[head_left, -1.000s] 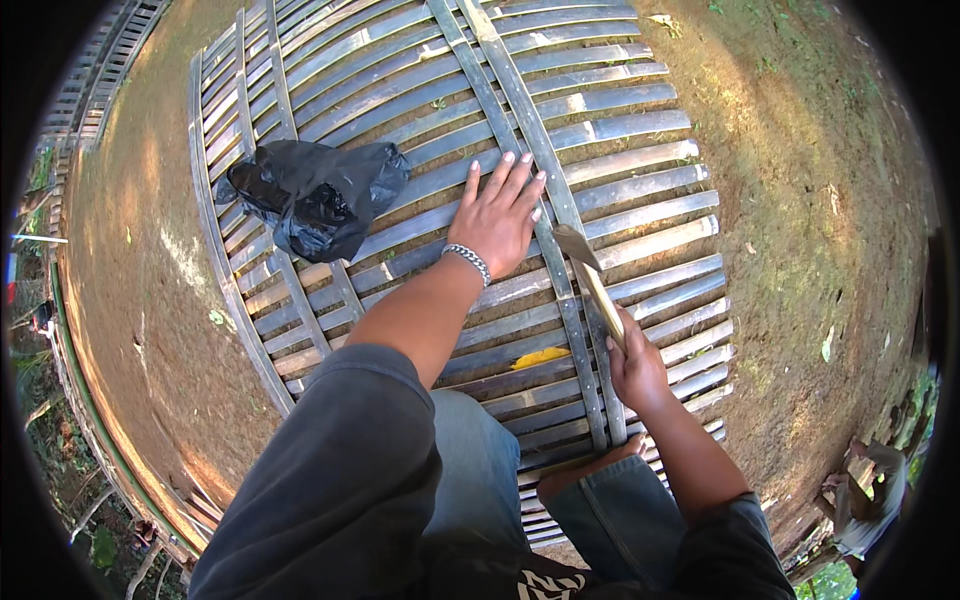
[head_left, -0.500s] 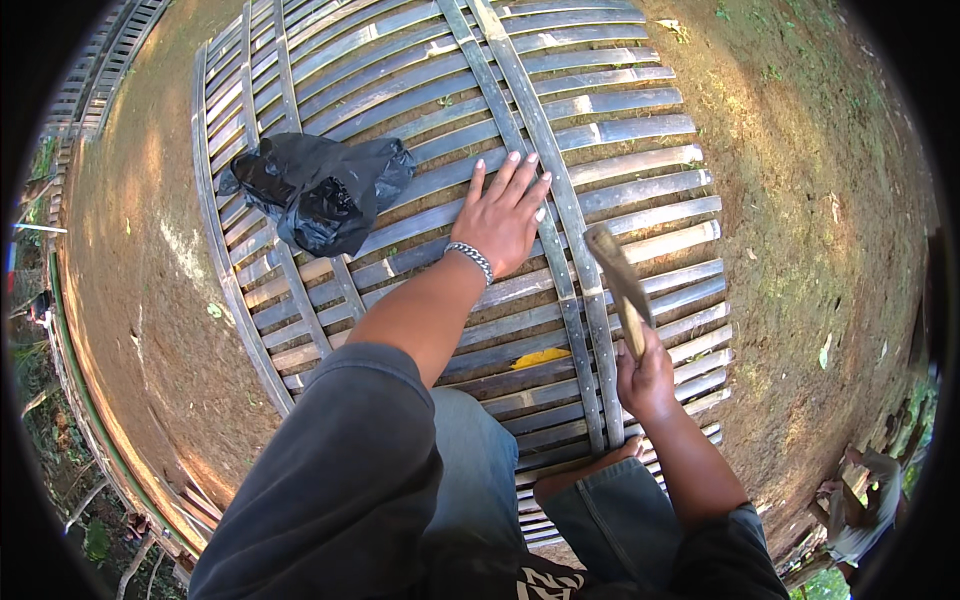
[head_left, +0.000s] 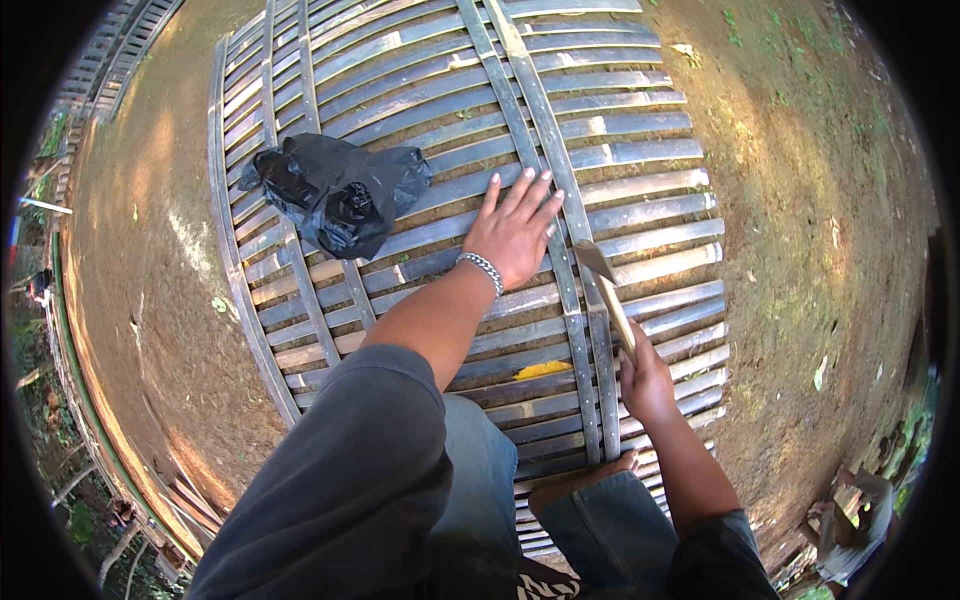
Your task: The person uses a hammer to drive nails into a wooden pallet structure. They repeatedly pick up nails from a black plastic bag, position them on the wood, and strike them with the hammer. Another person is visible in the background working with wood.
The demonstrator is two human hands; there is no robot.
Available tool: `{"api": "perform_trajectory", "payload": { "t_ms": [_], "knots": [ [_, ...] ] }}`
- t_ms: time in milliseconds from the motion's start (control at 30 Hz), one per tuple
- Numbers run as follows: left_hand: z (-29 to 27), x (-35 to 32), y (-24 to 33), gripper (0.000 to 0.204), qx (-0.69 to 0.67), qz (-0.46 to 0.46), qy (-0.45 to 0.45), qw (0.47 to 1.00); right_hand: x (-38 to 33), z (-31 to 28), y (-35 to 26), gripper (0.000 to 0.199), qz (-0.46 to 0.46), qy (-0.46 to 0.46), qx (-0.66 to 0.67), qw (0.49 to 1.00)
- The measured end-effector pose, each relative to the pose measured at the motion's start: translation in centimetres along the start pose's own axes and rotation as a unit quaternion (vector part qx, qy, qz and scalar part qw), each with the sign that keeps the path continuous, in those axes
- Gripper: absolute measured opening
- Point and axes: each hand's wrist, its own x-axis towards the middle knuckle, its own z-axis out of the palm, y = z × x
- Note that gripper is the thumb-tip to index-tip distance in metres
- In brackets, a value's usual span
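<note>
My left hand (head_left: 508,242), with a chain bracelet at its wrist, lies flat on the bamboo slat panel (head_left: 652,216), fingers spread. Its fingertips reach close to a pair of long lengthwise strips (head_left: 545,120) dotted with nail heads. In my right hand (head_left: 649,386) is a hatchet (head_left: 617,316) with a pale wooden handle, gripped near the handle's lower end. The dark metal head is over the right-hand strip, just right of my left hand; whether it touches the strip I cannot tell. A crumpled black plastic bag (head_left: 340,195) rests on the slats to the left.
A yellow leaf (head_left: 543,370) lies on the panel near my knees. Bare brown soil (head_left: 800,260) surrounds the panel. Another slatted panel (head_left: 105,65) is at the far left. A person (head_left: 855,520) is at the lower right edge.
The hatchet has come down, its head now lower over the strip near my left hand. The left hand remains flat on the slats. The whole view has shifted slightly.
</note>
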Motion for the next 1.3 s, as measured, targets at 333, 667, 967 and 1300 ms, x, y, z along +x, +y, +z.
{"api": "perform_trajectory", "payload": {
  "t_ms": [333,667,967,1300],
  "knots": [
    [-0.4,0.5,-0.4,0.054,-0.005,0.000,0.004,1.000,1.3,0.4,-0.1,0.053,0.011,-0.040,-0.017,0.999],
    [-0.3,0.3,-0.1,0.053,0.000,0.009,0.016,1.000,0.7,0.7,-0.1,0.052,0.054,-0.073,-0.037,0.995],
    [-0.2,-0.1,-0.6,0.051,-0.008,0.010,0.042,0.999,-2.4,-0.4,-1.3,0.051,0.095,-0.044,0.075,0.992],
    [-10.0,-12.7,-2.6,0.017,-0.274,-0.140,0.485,0.819,-3.5,2.5,0.3,0.049,0.172,0.007,0.179,0.969]
  ]
}}
